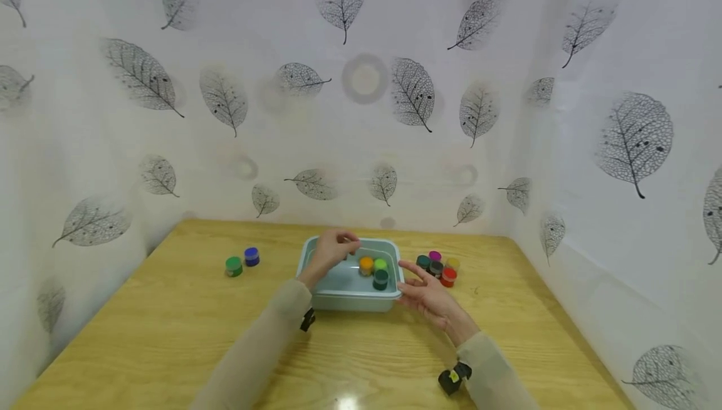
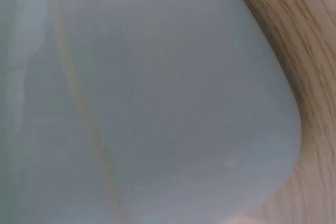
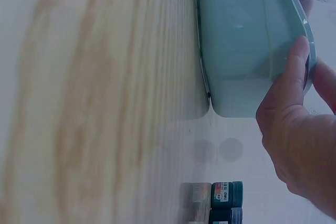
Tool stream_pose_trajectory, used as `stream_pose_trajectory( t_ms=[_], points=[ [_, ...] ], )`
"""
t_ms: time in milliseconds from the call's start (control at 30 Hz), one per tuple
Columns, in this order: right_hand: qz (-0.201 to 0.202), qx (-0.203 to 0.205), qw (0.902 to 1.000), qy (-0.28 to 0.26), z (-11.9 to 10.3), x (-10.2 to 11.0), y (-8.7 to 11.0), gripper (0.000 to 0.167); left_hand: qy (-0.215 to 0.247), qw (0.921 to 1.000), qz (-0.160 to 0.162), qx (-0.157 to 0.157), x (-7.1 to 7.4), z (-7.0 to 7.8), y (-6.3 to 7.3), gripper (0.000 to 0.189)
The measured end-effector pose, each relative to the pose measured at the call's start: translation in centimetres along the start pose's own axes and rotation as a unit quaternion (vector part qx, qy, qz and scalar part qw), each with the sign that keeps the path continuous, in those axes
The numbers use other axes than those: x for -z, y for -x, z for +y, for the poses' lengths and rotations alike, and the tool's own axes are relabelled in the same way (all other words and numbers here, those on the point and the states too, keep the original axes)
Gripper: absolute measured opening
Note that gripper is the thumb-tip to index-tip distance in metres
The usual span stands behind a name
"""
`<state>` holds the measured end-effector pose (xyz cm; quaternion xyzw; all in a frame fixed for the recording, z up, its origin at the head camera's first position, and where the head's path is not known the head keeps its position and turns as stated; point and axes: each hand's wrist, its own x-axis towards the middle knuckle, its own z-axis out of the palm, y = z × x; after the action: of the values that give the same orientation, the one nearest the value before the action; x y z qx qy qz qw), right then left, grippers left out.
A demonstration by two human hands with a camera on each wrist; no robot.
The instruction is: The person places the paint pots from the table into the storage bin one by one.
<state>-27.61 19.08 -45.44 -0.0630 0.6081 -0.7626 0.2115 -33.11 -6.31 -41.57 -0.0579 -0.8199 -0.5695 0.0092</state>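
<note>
A pale blue-green plastic basin (image 1: 352,303) stands on the table. Inside it, to the right, sit small paint jars: an orange one (image 1: 366,265), a lime green one (image 1: 380,264) and a dark green one (image 1: 380,280). My left hand (image 1: 334,248) is over the left part of the basin, fingertips bent downward; I cannot tell whether they hold anything. The left wrist view shows only the basin's wall (image 2: 173,77) close up. My right hand (image 1: 430,297) holds the basin at its front right corner, thumb on the outer wall (image 3: 236,40) and a finger past the rim.
Left of the basin stand a green jar (image 1: 234,266) and a blue jar (image 1: 252,256). Right of it is a cluster of several jars, among them a red one (image 1: 449,277) and a magenta one (image 1: 435,256). A leaf-patterned curtain (image 1: 361,147) hangs behind the wooden table (image 1: 169,335).
</note>
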Motion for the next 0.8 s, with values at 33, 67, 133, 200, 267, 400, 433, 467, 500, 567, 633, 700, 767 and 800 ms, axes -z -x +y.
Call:
stream_pose_trajectory(
  t_ms=[33, 67, 133, 200, 267, 400, 433, 467, 500, 567, 633, 700, 767, 800],
  points=[
    [-0.002, -0.001, 1.0000, -0.002, 0.0, 0.0, 0.0, 0.066, 0.004, 1.0000, 0.001, -0.003, 0.2, -0.1, 0.1, 0.010],
    [-0.002, -0.001, 1.0000, -0.002, 0.0, 0.0, 0.0, 0.066, 0.006, 1.0000, 0.001, -0.005, 0.4, -0.2, 0.1, 0.009],
    [-0.003, 0.000, 1.0000, -0.004, 0.0, -0.1, -0.1, 0.067, 0.007, 0.9999, 0.004, -0.015, 0.8, -0.3, 0.2, 0.010],
    [-0.004, 0.001, 1.0000, -0.003, 0.0, 0.0, 0.0, 0.067, 0.008, 0.9997, 0.007, -0.021, 1.0, -0.5, 0.3, 0.010],
    [-0.005, 0.003, 1.0000, -0.001, 0.1, 0.1, 0.0, 0.068, 0.008, 0.9994, 0.010, -0.033, 1.3, -0.8, 0.4, 0.009],
    [-0.007, 0.001, 1.0000, -0.001, 0.0, 0.1, 0.0, 0.068, 0.018, 0.9992, 0.006, -0.035, 2.1, -1.4, 0.4, 0.010],
    [-0.008, 0.001, 1.0000, -0.001, 0.1, 0.1, 0.0, 0.068, 0.018, 0.9992, 0.006, -0.036, 2.3, -1.6, 0.4, 0.011],
    [-0.007, 0.000, 1.0000, -0.001, 0.1, 0.1, 0.0, 0.068, 0.019, 0.9991, 0.004, -0.037, 2.6, -1.7, 0.4, 0.012],
    [-0.006, 0.000, 1.0000, 0.000, 0.1, 0.1, 0.0, 0.067, 0.018, 0.9990, 0.001, -0.042, 2.9, -1.8, 0.4, 0.014],
    [-0.004, -0.001, 1.0000, 0.000, 0.1, 0.2, 0.0, 0.067, 0.018, 0.9984, -0.004, -0.054, 3.6, -2.1, 0.3, 0.017],
    [-0.002, 0.000, 1.0000, 0.002, 0.1, 0.2, -0.1, 0.067, 0.016, 0.9982, -0.005, -0.058, 4.3, -2.4, 0.3, 0.021],
    [-0.001, 0.001, 1.0000, 0.004, 0.1, 0.2, -0.1, 0.067, 0.011, 0.9983, -0.010, -0.056, 5.1, -2.8, 0.3, 0.025],
    [-0.001, 0.002, 1.0000, 0.005, 0.1, 0.2, -0.1, 0.067, 0.004, 0.9989, -0.019, -0.043, 6.0, -3.1, 0.3, 0.029],
    [-0.002, 0.001, 1.0000, 0.005, 0.1, 0.2, -0.1, 0.067, 0.000, 0.9990, -0.025, -0.038, 6.4, -3.2, 0.4, 0.030]
  ],
)
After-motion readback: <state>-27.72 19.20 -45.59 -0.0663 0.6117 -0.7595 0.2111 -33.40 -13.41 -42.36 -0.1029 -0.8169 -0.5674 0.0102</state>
